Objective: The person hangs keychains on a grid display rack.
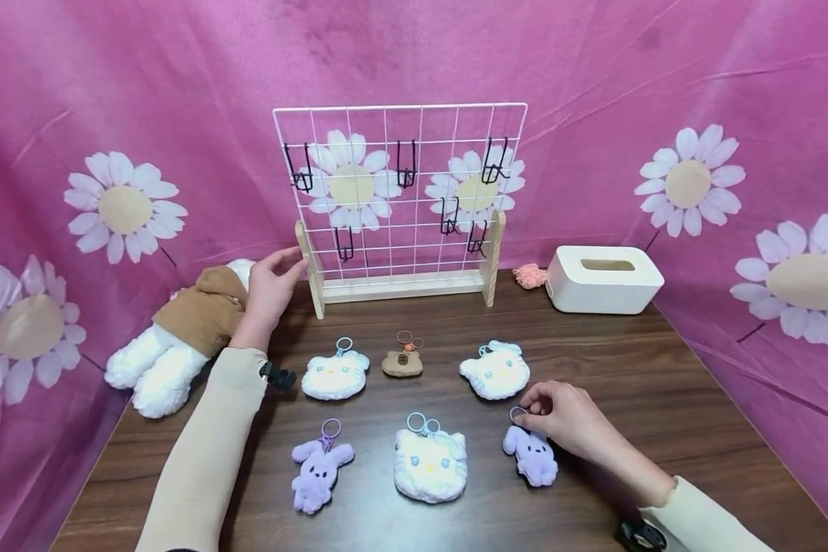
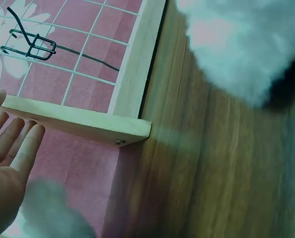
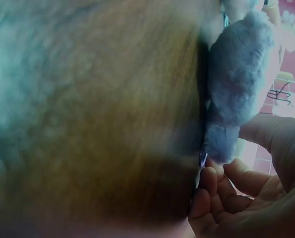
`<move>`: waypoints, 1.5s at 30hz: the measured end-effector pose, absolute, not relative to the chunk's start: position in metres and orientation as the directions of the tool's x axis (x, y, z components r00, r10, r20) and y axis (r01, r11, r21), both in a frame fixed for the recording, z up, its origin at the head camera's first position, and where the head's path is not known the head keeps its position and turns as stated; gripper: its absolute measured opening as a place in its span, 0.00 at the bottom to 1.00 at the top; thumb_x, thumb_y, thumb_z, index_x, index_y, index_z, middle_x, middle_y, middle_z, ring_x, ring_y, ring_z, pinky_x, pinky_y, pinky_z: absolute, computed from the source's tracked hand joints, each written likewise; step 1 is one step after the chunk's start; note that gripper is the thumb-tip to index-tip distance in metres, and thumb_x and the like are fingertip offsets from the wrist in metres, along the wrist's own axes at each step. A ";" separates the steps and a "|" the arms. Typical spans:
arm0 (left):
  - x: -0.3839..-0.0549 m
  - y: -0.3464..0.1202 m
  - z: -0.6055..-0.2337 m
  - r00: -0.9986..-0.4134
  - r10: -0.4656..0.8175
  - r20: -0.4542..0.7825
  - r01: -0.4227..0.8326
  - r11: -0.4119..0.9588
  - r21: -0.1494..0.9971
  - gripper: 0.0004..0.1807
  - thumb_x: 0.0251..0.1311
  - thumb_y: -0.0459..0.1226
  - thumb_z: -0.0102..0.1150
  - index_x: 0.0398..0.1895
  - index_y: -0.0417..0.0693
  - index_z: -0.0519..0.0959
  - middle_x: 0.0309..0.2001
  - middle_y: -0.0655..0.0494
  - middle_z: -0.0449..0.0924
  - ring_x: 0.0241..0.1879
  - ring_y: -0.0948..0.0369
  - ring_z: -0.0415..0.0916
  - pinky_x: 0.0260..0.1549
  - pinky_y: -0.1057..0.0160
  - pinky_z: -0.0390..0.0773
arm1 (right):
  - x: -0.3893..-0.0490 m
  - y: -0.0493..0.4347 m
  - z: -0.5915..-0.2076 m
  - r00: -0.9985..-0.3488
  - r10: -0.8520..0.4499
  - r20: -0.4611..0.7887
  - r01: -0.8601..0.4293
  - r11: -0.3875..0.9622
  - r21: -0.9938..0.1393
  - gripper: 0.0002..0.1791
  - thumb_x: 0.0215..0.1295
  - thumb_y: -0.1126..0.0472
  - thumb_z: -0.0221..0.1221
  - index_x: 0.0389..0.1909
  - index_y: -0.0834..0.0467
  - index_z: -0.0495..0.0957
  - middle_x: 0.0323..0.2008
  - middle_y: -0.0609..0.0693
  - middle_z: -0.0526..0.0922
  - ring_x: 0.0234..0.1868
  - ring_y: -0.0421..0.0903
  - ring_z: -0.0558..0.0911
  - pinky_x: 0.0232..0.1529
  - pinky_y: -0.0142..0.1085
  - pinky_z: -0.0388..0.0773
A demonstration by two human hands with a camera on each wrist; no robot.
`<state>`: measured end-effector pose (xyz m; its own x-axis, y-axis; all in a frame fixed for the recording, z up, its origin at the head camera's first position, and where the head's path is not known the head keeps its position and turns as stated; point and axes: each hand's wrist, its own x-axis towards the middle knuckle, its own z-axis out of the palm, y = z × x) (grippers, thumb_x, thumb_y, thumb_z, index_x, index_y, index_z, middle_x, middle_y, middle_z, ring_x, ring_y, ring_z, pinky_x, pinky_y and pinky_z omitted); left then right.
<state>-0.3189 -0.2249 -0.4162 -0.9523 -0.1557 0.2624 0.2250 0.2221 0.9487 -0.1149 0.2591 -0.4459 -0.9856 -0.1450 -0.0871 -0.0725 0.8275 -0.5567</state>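
Observation:
My left hand is at the left wooden post of a white wire grid rack. In the left wrist view the thumb and fingers lie on opposite sides of that post, lightly holding it. Down at the right, my right hand pinches the key ring of a purple plush bunny keychain, which lies on the table. The right wrist view shows its fluffy body beside the fingers. Several black hooks hang on the grid, with nothing on them.
White cat-face plush keychains, a brown one and another purple bunny lie on the wooden table. A large plush toy lies at the left. At the back right are a white tissue box and a pink plush item.

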 end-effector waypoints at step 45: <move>-0.322 -0.223 -0.421 -0.962 -0.166 0.215 0.190 0.153 0.970 0.24 0.78 0.34 0.68 0.72 0.33 0.82 0.63 0.34 0.87 0.45 0.76 0.85 0.53 0.73 0.92 | -0.109 0.266 -0.439 -0.972 -0.227 -0.063 -0.126 0.727 -0.675 0.05 0.74 0.55 0.73 0.36 0.43 0.90 0.29 0.36 0.87 0.32 0.30 0.80 0.36 0.27 0.78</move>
